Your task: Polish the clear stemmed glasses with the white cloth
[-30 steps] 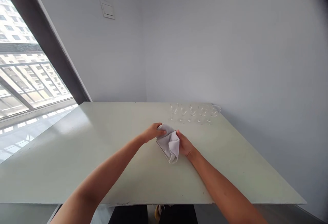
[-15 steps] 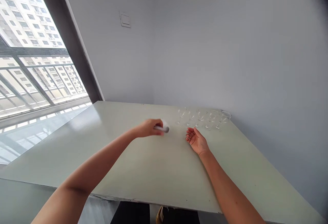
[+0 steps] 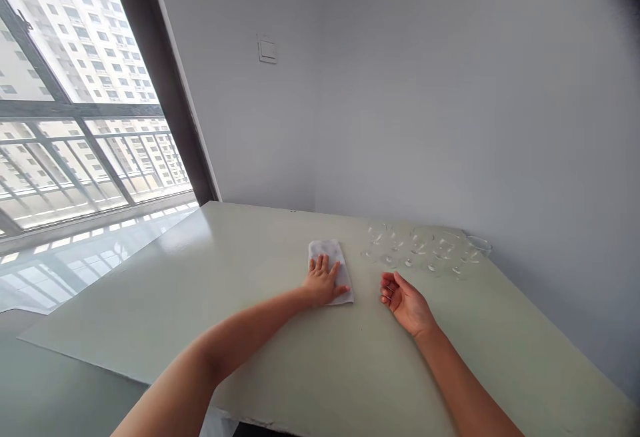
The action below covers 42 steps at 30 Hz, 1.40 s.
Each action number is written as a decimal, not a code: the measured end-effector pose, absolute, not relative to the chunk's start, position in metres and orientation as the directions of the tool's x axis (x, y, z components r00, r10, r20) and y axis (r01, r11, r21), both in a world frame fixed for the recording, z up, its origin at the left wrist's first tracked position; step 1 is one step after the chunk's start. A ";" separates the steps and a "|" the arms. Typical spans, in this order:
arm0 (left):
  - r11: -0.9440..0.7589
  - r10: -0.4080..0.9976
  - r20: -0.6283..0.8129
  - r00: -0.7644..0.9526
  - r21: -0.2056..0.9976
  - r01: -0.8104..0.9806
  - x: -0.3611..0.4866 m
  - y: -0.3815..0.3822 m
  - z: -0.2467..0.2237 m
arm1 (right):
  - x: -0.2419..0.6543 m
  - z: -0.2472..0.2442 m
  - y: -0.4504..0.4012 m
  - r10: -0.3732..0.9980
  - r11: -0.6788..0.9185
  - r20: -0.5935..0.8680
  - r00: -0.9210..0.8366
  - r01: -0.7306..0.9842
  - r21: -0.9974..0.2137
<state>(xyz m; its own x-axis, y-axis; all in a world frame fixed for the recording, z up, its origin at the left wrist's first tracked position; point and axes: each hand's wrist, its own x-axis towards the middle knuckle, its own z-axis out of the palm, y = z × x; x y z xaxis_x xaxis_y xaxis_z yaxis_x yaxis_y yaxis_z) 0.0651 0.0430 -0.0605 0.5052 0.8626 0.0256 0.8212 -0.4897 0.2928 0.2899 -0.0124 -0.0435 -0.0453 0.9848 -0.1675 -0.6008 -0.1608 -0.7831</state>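
A white folded cloth (image 3: 324, 248) lies flat on the pale green table. My left hand (image 3: 323, 284) rests palm down over the cloth's lower part, fingers spread. To the right of it, my right hand (image 3: 407, 302) hovers at the tabletop with its palm turned inward and fingers loosely curled; nothing is in it. Beyond that hand, several clear stemmed glasses (image 3: 417, 244) stand in a group near the wall. Their outlines overlap, and the glass makes them hard to tell apart.
The table (image 3: 240, 250) reaches back to a grey wall corner (image 3: 315, 124). A light switch (image 3: 267, 49) is on the wall. On the left is a large window (image 3: 100, 137) with a railing outside. The table's front edge runs along the bottom.
The cloth was bunched in my left hand; now it lies spread on the table with that hand flat on it. My right hand stays near the glasses. The view has shifted slightly left.
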 end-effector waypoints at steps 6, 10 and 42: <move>-0.350 0.925 -0.071 0.374 0.226 0.909 0.036 0.137 -0.047 | 0.295 -0.048 -0.010 0.981 -0.176 -0.193 -0.026 -0.547 -0.818; -0.138 0.985 -0.076 0.155 0.191 0.972 -0.032 0.172 -0.041 | 0.299 -0.049 -0.009 0.977 -0.183 -0.212 -0.009 -0.544 -0.819; -0.044 0.999 0.031 0.042 0.057 0.997 -0.154 -0.040 -0.058 | 0.258 0.015 -0.041 0.999 -0.032 -0.022 -0.041 -0.275 -0.961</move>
<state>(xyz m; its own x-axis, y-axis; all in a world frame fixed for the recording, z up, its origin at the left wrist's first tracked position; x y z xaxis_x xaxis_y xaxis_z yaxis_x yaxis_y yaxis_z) -0.1540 -0.0399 -0.0582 0.0422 0.9986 0.0311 0.9974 -0.0439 0.0567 0.2579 -0.0406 0.0145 -0.0407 0.9989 -0.0218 -0.2746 -0.0322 -0.9610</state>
